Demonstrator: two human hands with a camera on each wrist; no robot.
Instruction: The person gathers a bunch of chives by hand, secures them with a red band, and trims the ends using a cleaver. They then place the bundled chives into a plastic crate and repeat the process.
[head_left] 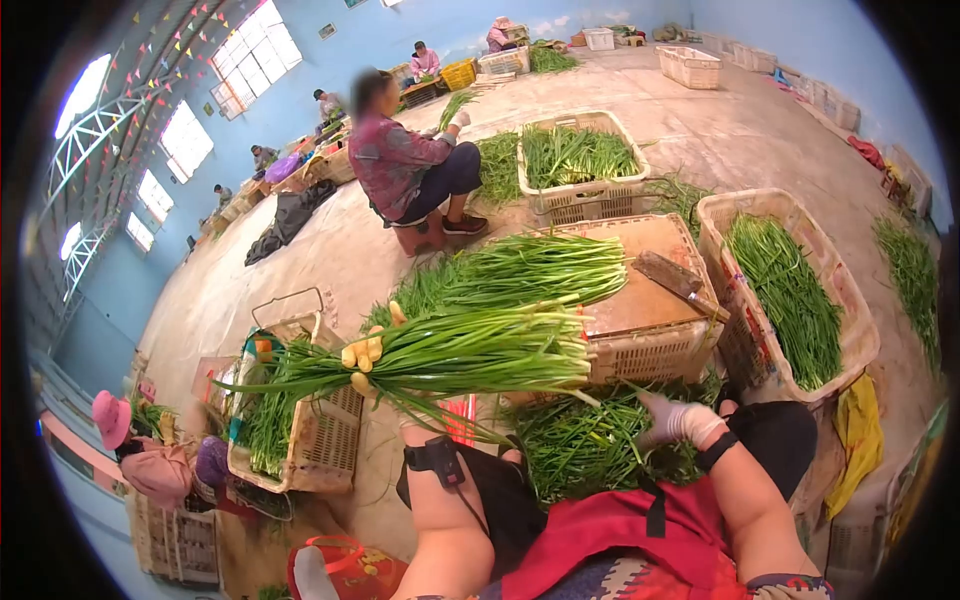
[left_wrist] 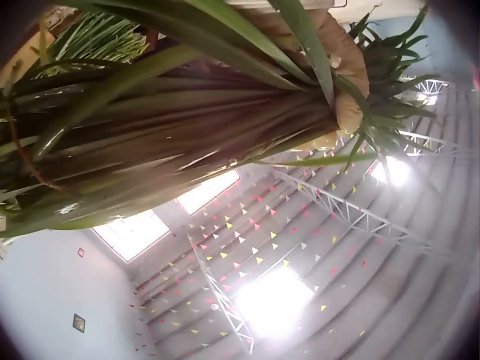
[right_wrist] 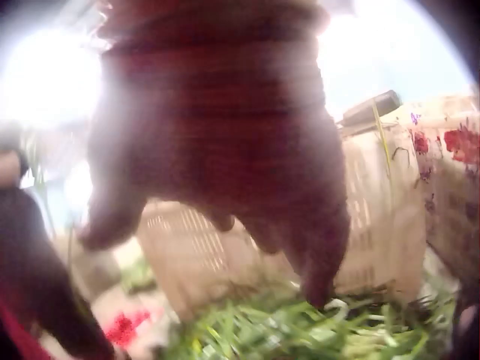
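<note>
**Greens station: one bundle in hand, loose pile at the knees**

1. Left hand [head_left: 362, 354], yellow glove. The fingers wrap round a thick bundle [head_left: 470, 350] of long green stalks. The left wrist view shows the glove [left_wrist: 343, 71] clamped tight about the stalks [left_wrist: 172, 127]. The bundle is held level above the lap, leaf tips to the left and cut ends to the right. The hold sits toward the leafy end, probably so the cut ends stay free and even.

2. Right hand [head_left: 678, 420], white glove. The fingers are loose and spread, with nothing seen clasped. The right wrist view shows them [right_wrist: 319, 262] hanging down, one tip touching the pile [right_wrist: 300, 330]. The hand rests low on the pile [head_left: 585, 445], which lies between the knees, seemingly kept there for a short reach.

3. Board [head_left: 640, 300], laid on an upturned crate [head_left: 650, 352] just ahead of the knees. It carries a second bundle [head_left: 530, 270] lying the same way as the first, and a cleaver [head_left: 680, 285] at its right edge, apart from the stalks. That puts the cleaver on the right hand's side.

4. Right crate [head_left: 860, 330], holding stalks, beside the board.

5. Left basket [head_left: 320, 440], with leaves over its rim, under the bundle's tips.

6. A seated worker [head_left: 410, 165] farther off, with another filled crate [head_left: 585, 195] alongside.
</note>
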